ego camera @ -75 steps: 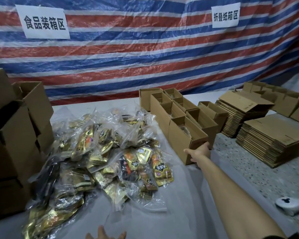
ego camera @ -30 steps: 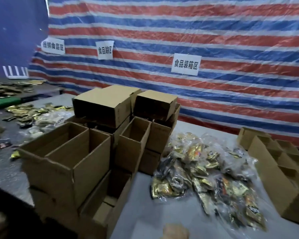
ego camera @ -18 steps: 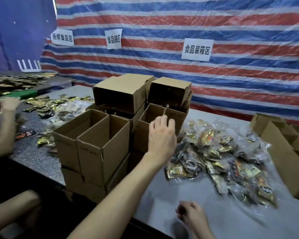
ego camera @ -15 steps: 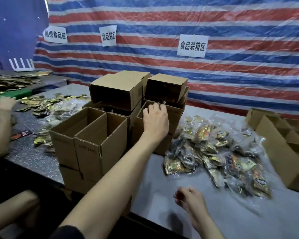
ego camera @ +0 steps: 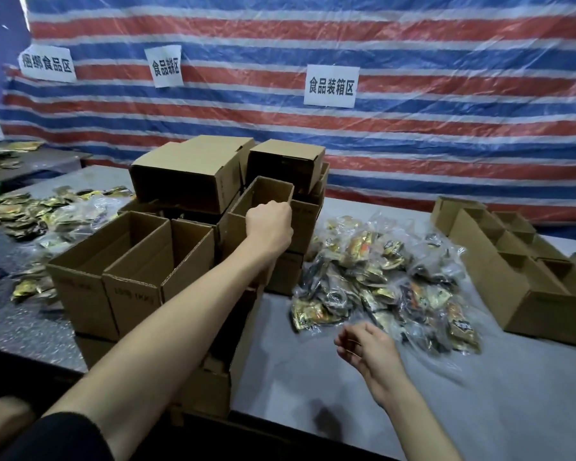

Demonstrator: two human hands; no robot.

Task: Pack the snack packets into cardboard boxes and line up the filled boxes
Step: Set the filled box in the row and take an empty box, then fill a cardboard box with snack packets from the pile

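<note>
At the left end of the table [ego camera: 313, 387], in the head view, the left hand [ego camera: 269, 224] reaches into a stack of cartons and curls its fingers over the near rim of an open box [ego camera: 263, 196], which sits tilted against its neighbours. The right hand [ego camera: 366, 347] hovers low over the table with loosely curled fingers, holding nothing, just short of the snack packets [ego camera: 379, 281] heaped in clear bags between the stack and the row of boxes [ego camera: 512, 277] at the right.

The risk, as I judge it, lies in the stack. The gripped box is wedged under two top boxes [ego camera: 193, 171], so a one-handed pull could drag them down or push the stack toward the table edge. A grip on a single thin wall may also buckle it or let the box swing.

The gripped box looks empty as far as its inside shows. The two open boxes [ego camera: 130, 254] in front hold nothing visible. The top boxes lie on their sides, dark inside, contents unreadable. The row at the right stands open; I cannot tell what lies low in it. More loose packets [ego camera: 30, 211] are scattered at far left.
</note>
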